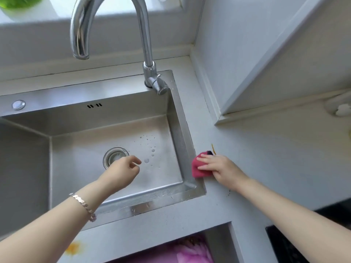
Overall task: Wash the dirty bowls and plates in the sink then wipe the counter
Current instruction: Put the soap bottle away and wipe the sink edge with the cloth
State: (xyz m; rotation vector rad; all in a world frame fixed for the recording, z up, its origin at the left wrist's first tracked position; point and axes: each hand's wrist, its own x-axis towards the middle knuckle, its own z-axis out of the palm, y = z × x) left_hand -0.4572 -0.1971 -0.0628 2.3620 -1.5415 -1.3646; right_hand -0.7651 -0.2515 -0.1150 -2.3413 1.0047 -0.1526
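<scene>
Counter point(266, 149) right of sink point(182, 133): pink cloth point(197, 170) on it at the rim, my right hand point(218, 168) flat on top, fingers straight. Left hand point(123, 171) over basin, loosely curled, holding nothing. Risks: cloth slips off rim into basin; I miss the yellow streak point(213, 149) just beyond. Boxed wall corner point(284, 63) & tap base point(153, 82) cramp the back strip.

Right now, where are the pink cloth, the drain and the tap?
Pink square cloth point(197, 171): head view, left edge.
Round metal drain point(112, 156): head view, strainer.
Curved steel tap point(145, 38): head view, upright neck.
</scene>
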